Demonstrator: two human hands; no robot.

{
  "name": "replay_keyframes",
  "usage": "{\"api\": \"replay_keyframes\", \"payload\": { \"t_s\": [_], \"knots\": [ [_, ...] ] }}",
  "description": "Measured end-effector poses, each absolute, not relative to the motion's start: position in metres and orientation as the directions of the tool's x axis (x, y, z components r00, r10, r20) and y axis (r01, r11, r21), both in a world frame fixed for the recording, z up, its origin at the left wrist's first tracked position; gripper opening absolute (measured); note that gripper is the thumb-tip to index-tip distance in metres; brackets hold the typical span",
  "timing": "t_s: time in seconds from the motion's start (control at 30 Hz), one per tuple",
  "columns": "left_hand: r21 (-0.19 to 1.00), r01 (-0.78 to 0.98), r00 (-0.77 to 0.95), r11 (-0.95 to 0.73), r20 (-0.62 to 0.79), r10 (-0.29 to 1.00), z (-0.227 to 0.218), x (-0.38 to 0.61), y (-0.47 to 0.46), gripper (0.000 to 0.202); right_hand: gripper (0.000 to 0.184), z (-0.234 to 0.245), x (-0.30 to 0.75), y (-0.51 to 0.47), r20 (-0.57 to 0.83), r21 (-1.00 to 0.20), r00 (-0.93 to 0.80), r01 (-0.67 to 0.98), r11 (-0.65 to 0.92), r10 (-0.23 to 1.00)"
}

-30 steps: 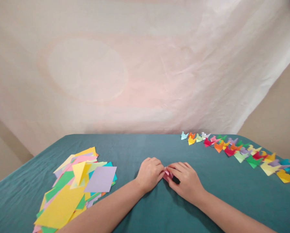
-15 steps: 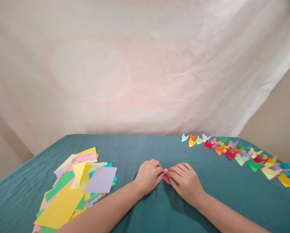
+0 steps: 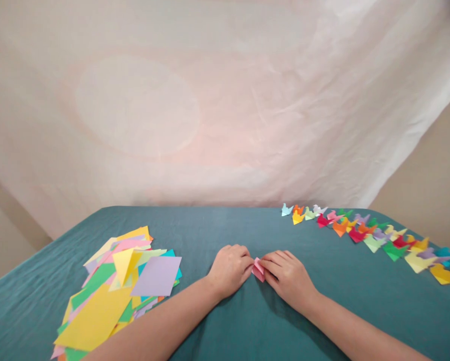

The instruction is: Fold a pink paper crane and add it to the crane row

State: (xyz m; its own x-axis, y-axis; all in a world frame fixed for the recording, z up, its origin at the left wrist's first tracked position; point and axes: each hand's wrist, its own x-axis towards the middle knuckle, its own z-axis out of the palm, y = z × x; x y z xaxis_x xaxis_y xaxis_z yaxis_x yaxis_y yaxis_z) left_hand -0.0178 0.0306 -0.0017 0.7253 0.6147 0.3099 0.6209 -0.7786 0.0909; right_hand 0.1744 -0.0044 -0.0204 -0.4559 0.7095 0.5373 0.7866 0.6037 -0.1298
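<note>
Closest in, left of the pink paper (image 3: pixel 258 269), there's a messy paper pile (image 3: pixel 93 318), mostly flat sheets, with a lilac sheet (image 3: pixel 157 277) on the side towards the pink bit. The left forearm (image 3: pixel 160 316) passes over the near part of that pile, so I wouldn't call it roomy for that elbow.

The pink paper itself sits between the two hands. Left hand (image 3: pixel 230 271) has its fingertips curled in at the paper's left edge; looks like a pinch, but the thumb's mostly hidden so can't swear to it. Right hand (image 3: pixel 287 278) is pinching the right side, thumb against fingers. Can't tell if the paper is touching the cloth.

Progress-wise, it's creased down small but not bird-shaped, so I'd say part folded. The pile sheets look mostly unworked, so there's loads left imo. Beyond and right of the pink paper, a whole flock of paper birds (image 3: pixel 396 251) look finished to me.

Teal cloth (image 3: pixel 217 230) runs from the pink paper out to its far edge, decent room that way. Past that edge hangs a pale backdrop (image 3: pixel 225 115).
</note>
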Motion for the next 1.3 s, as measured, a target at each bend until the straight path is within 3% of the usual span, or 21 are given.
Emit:
{"api": "replay_keyframes", "payload": {
  "t_s": [0.37,0.53,0.97,1.3],
  "knots": [
    [-0.166,0.551,0.821,-0.818,0.282,0.496,0.001,-0.013,0.033,0.015,0.017,-0.024,0.176,-0.004,0.532,-0.138,-0.463,0.778,0.612,0.709],
    [-0.212,0.521,0.845,-0.827,0.261,0.466,0.003,-0.012,0.032,0.012,0.017,-0.023,0.175,-0.004,0.545,-0.119,-0.48,0.767,0.63,0.687],
    [-0.124,0.54,0.832,-0.833,0.231,0.505,0.001,-0.018,0.03,0.017,0.028,-0.021,0.18,-0.006,0.485,-0.11,-0.52,0.761,0.639,0.703],
    [0.058,0.546,0.798,-0.836,0.268,0.54,-0.004,-0.024,0.035,0.021,0.026,-0.02,0.179,-0.006,0.486,-0.098,-0.551,0.737,0.668,0.678]
  ]
}}
